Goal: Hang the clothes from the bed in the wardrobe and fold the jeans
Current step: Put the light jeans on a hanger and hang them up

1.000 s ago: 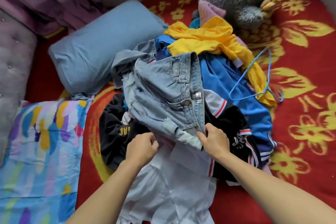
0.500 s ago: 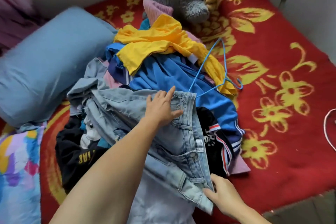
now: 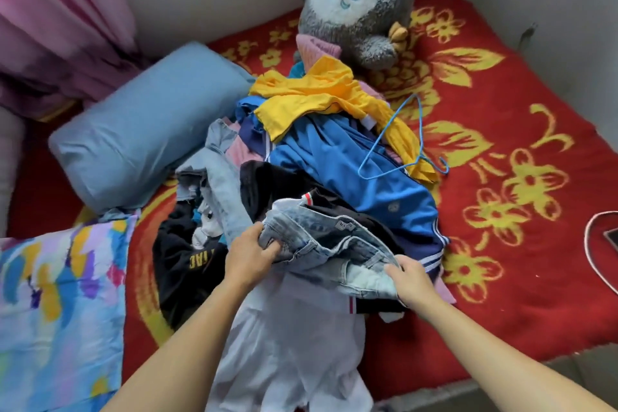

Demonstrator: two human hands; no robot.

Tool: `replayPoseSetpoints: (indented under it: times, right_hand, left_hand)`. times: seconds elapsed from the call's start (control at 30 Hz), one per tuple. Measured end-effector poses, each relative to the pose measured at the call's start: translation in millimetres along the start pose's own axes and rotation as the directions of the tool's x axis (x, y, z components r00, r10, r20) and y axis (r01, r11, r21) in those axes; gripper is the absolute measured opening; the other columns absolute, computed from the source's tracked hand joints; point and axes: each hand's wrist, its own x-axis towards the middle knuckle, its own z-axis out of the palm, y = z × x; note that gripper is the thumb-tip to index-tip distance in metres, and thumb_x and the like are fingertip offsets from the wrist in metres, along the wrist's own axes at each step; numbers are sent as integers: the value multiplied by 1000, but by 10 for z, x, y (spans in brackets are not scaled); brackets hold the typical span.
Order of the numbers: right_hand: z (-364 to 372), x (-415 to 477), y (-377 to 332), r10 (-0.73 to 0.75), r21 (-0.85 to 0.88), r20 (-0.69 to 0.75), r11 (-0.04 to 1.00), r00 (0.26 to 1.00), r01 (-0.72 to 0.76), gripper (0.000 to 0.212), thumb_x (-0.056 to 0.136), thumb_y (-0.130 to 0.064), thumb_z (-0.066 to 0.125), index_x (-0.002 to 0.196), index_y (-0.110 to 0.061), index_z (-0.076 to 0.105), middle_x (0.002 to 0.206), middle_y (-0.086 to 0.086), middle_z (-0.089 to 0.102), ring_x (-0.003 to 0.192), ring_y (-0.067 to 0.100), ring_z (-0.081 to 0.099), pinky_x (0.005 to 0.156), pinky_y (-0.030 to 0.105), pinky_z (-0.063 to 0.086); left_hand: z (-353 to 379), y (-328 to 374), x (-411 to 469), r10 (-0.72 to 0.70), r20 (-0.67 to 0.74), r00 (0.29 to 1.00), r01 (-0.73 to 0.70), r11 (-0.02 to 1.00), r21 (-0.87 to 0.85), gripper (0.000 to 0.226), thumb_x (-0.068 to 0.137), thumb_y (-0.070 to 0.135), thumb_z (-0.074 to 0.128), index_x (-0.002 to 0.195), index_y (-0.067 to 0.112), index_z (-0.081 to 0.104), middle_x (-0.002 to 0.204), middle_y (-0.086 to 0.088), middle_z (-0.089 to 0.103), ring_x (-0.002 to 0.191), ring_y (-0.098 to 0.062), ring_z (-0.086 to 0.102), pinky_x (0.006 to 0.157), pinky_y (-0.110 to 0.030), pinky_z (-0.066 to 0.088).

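A pile of clothes lies on the red flowered bed cover (image 3: 501, 278). Light blue jeans (image 3: 321, 244) are bunched at the near side of the pile, their legs trailing up and left. My left hand (image 3: 250, 254) grips the waistband at its left end. My right hand (image 3: 408, 281) grips the waistband's right end. Under the jeans lie a black garment (image 3: 281, 184) and a white garment (image 3: 287, 344). Behind them are a blue jacket (image 3: 351, 170) and a yellow top (image 3: 317, 94), with a blue wire hanger (image 3: 398, 157) resting on them.
A grey plush toy (image 3: 357, 3) sits at the back against the wall. A blue pillow (image 3: 143, 130) and a multicoloured pillow (image 3: 57, 304) lie at the left, a pink curtain (image 3: 50, 17) behind them. The bed's near edge runs along the lower right.
My left hand came back from the far side of the jeans to the waistband. Both hands have pulled the jeans toward me and bunched them, uncovering the black garment.
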Motion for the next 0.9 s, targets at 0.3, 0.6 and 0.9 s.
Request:
replayPoseSetpoints:
  times: [0.3,0.6,0.9]
  right_hand:
    - [-150,-1296,-1219,-249,293,-257,901,934,321,23,87,3,47,85,-11,64,82,4,63,79,17,54,60,13,42]
    - [-883,-2686,-2403,-577,131,-509,682,639,720,10,83,-29,58,81,-22,65,70,-7,61,70,11,54,70,36,48]
    - [-1730,-4172,-3183,-664,226,-531,489,527,843,17,72,-28,79,68,-22,63,66,-4,63,57,10,52,56,28,47]
  left_hand:
    - [-1224,-214,-1714,-17,-388,922,-86,965,-248,24,70,29,75,87,17,63,81,2,69,76,-20,63,69,-37,50]
    - [-2373,224,-3056,76,-708,702,-414,853,-319,13,77,17,69,87,10,62,74,4,60,65,0,46,64,-33,44]
    - [-3443,906,-3984,76,-878,472,-602,756,-258,32,81,19,74,90,7,45,84,-12,61,74,-16,52,61,-28,47]
